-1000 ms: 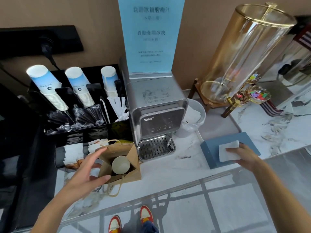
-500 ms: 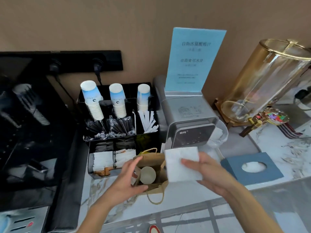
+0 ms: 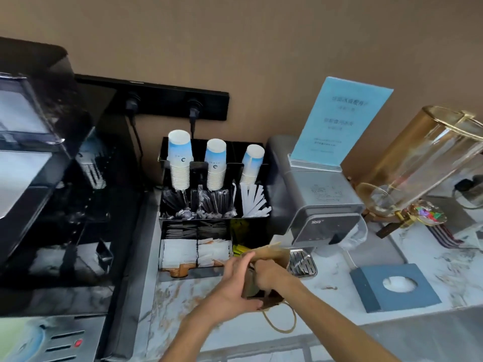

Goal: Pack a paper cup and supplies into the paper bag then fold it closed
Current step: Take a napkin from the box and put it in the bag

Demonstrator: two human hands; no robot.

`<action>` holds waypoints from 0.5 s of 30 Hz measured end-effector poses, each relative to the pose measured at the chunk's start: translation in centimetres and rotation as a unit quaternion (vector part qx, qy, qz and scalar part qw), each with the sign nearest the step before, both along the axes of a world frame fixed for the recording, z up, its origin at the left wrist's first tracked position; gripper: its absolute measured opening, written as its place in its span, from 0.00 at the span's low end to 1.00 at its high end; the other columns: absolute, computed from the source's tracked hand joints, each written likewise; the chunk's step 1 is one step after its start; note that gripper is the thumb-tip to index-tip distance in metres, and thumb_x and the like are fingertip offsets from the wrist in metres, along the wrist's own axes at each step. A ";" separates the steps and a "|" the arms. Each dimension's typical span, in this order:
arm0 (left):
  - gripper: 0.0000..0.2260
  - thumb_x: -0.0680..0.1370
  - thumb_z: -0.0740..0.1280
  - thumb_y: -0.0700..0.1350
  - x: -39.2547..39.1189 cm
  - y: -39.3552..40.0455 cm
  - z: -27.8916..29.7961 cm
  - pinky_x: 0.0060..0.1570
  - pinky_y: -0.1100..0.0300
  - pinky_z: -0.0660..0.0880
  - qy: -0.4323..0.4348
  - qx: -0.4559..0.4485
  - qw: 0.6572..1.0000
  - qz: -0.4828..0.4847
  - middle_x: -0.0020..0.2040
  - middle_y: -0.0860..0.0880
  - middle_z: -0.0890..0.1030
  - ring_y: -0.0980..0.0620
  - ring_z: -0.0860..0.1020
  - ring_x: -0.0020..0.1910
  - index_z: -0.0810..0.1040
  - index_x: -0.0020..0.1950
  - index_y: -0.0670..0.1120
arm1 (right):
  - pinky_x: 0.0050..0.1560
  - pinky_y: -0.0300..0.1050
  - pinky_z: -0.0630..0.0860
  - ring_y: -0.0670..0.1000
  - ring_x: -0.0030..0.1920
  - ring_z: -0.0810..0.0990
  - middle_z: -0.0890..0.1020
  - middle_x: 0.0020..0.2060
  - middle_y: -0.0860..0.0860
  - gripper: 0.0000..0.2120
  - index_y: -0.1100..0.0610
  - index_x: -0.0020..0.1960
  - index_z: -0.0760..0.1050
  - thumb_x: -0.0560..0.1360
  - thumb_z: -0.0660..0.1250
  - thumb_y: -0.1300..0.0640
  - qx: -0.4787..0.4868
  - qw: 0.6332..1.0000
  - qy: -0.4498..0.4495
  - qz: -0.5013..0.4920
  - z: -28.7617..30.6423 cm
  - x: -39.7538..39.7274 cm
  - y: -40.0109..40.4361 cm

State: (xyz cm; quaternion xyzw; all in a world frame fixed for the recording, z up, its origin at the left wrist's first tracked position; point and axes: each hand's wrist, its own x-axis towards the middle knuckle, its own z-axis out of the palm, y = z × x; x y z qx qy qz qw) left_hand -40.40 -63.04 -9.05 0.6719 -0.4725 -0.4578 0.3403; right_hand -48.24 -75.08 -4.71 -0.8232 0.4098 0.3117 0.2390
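Half done, I'd judge: paper bag (image 3: 275, 256) stands unfolded on the counter (image 3: 183, 296) by the organiser (image 3: 214, 220), left hand (image 3: 235, 288) flat-fingered against its side, right hand (image 3: 269, 276) down its mouth, grip I can't tell, contents hidden.

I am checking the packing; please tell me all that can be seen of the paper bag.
The paper bag is brown, standing open on the marble counter before the black organizer. A thin handle loops from its near side. The left hand lies flat against its left side; the right hand reaches into its mouth, hiding the contents.
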 end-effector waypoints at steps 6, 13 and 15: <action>0.47 0.73 0.76 0.50 0.1 0.2 -0.1 0.69 0.55 0.70 -0.005 -0.013 1.000 0.003 0.73 0.61 0.47 0.49 0.65 0.69 0.43 0.77 0.65 | 0.65 0.52 0.71 0.57 0.62 0.76 0.77 0.65 0.60 0.16 0.60 0.67 0.73 0.80 0.59 0.60 0.028 0.997 0.053 -0.047 -3.8 0.7 -1.5; 0.46 0.74 0.75 0.49 0.2 0.3 0.5 0.69 0.55 0.70 0.000 -0.017 1.000 -0.002 0.74 0.58 0.48 0.51 0.61 0.71 0.44 0.78 0.64 | 0.71 0.53 0.65 0.56 0.66 0.72 0.74 0.67 0.57 0.17 0.63 0.70 0.68 0.82 0.56 0.63 0.064 0.994 0.080 -0.039 -3.8 1.1 -1.7; 0.45 0.74 0.74 0.49 0.4 0.3 0.6 0.68 0.57 0.71 -0.003 -0.016 1.000 -0.005 0.75 0.57 0.48 0.49 0.63 0.71 0.45 0.79 0.63 | 0.68 0.55 0.70 0.57 0.63 0.75 0.76 0.63 0.57 0.17 0.61 0.68 0.71 0.80 0.59 0.62 0.067 0.995 0.072 0.001 -2.9 1.3 -1.6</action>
